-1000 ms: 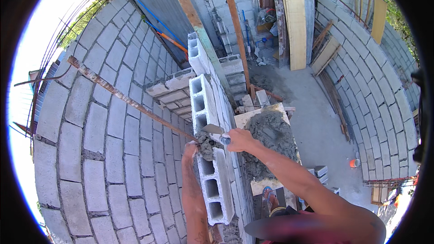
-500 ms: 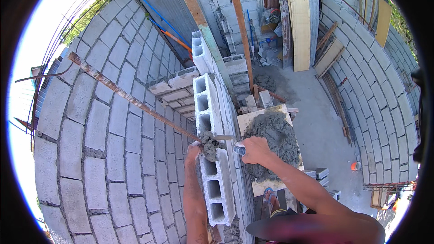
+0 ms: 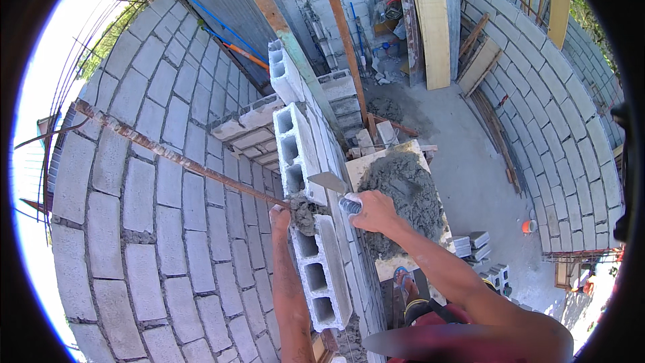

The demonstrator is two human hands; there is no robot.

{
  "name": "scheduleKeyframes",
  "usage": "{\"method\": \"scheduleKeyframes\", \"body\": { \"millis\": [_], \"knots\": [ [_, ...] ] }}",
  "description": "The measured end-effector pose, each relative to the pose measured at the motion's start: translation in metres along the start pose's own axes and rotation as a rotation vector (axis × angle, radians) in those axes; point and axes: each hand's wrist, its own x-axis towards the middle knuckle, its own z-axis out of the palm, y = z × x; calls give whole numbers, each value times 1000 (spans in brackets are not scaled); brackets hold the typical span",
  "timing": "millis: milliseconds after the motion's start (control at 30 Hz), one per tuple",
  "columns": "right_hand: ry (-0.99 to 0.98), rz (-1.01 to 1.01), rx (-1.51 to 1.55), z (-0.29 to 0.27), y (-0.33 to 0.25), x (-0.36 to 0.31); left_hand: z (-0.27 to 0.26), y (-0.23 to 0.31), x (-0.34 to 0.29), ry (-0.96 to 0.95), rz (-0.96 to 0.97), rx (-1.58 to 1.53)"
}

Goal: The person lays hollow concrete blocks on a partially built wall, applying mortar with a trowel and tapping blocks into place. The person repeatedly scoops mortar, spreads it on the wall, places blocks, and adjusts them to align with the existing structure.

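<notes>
My right hand point(image 3: 373, 211) grips a trowel by its handle, with the flat metal blade point(image 3: 328, 181) tilted over the right side of the wall's top. My left hand point(image 3: 279, 218) rests at the left side of the joint between two hollow concrete blocks; its fingers are partly hidden there. Grey mortar point(image 3: 304, 215) fills that joint, where a rusty steel bar point(image 3: 181, 160) sticks up. The nearer block point(image 3: 328, 272) and the farther block point(image 3: 300, 151) lie in line with their hollows facing up.
A board point(image 3: 430, 154) heaped with wet mortar point(image 3: 401, 188) is right of the wall. Wooden posts point(image 3: 342, 40) rise beyond it. Block walls stand left point(image 3: 141, 228) and right point(image 3: 551, 134). An orange-red container point(image 3: 529, 226) and loose blocks point(image 3: 478, 240) are on the floor.
The trowel blade has swung from lying across the joint to a tilt farther along, off the mortar. My right hand still grips it, and my left hand stays beside the joint. The view has shifted slightly.
</notes>
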Motion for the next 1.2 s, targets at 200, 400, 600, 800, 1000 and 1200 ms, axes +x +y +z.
{"method": "scheduleKeyframes", "body": {
  "millis": [200, 400, 600, 800, 1000, 1200],
  "knots": [
    [3, -84, 43, -2, -21, -12, -9, -12, -15, -65, 22, -197],
    [-195, -202, -179, -3, -11, -75, -20, 22, -95, -5, 157, 1],
    [-146, -478, -440, 18, -6, -28, -17, 38, -104, 22, 159, 142],
    [-55, -284, -276, 0, -13, -55, -17, 14, -75, 43, 383, 157],
    [-72, -127, -293, 24, -8, -45, -11, 2, -43, -261, 28, -124],
    [200, -138, -56, 24, 13, -71, -7, -36, -26, -170, 109, -72]
  ]
}}
